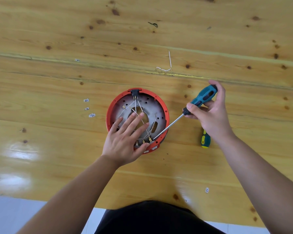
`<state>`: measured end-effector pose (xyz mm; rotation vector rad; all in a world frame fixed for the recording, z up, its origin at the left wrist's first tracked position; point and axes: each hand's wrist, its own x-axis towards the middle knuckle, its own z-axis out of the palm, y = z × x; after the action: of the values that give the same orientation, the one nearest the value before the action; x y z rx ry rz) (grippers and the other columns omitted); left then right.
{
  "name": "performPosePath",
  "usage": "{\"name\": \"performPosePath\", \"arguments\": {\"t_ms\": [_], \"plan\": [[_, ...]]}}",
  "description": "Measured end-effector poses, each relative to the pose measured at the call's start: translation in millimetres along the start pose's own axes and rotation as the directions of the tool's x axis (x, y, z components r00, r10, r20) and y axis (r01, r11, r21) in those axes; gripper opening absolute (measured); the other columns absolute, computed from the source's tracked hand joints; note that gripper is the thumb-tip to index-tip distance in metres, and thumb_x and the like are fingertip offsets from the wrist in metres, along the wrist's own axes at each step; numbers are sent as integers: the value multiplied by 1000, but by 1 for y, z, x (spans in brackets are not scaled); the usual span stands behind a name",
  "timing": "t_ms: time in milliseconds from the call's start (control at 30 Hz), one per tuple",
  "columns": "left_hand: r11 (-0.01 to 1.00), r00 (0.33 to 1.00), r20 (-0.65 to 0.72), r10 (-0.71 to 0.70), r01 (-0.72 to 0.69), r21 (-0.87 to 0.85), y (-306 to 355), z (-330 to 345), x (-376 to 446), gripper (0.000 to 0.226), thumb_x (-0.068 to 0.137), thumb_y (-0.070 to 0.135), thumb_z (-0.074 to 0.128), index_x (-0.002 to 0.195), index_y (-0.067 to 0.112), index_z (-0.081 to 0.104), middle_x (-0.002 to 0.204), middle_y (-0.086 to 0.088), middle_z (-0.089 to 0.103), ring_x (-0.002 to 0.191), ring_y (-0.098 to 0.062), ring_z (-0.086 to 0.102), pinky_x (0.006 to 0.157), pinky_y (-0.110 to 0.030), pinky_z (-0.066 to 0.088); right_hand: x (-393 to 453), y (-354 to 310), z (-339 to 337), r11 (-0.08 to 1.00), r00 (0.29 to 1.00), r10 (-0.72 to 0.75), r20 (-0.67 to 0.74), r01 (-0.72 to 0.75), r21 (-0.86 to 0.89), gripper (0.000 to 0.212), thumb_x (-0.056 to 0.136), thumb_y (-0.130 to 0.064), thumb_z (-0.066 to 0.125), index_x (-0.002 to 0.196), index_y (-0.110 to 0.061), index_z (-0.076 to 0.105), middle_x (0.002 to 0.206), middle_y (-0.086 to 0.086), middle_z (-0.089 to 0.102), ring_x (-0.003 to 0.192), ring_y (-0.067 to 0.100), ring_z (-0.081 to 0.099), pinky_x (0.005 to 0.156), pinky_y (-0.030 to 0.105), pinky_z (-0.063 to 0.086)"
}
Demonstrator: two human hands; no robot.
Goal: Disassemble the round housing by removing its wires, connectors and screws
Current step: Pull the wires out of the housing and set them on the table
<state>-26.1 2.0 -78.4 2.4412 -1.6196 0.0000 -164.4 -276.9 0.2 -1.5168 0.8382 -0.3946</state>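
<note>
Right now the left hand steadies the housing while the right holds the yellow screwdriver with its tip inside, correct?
Not quite. The head view shows the right hand holding the teal screwdriver; the yellow screwdriver lies on the table. The left hand does steady the housing.

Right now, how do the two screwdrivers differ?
The teal screwdriver is gripped by the right hand, its tip inside the round housing; the yellow-green screwdriver lies unused on the table, partly hidden behind that wrist. They differ in handle colour. Both lie right of the housing.
</note>
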Motion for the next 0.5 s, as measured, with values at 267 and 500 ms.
{"name": "performPosePath", "arguments": {"t_ms": [267, 500], "plan": [[1000, 1000, 0, -3, 3, -10, 0, 2, -1, 61, 99, 64, 44, 150, 31, 51, 171, 6, 21, 157, -15, 22, 123, -50, 25, 1, 3, -2, 999, 999, 28, -45, -27, 19, 74, 84, -15, 82, 137, -47, 42, 119, 33, 61, 90, 42, 76, 75, 48, 66], [1000, 1000, -4, -5, 5, -15, 0, 2, -1, 61, 99, 63, 44, 150, 31, 51, 171, 7, 21, 157, -15, 21, 123, -49, 25, 4, 5, -3, 998, 997, 59, -46, -57, 38, 74, 80, -22, 84, 135, -50, 43, 127, 35, 56, 93, 43, 76, 76, 48, 65]]}}
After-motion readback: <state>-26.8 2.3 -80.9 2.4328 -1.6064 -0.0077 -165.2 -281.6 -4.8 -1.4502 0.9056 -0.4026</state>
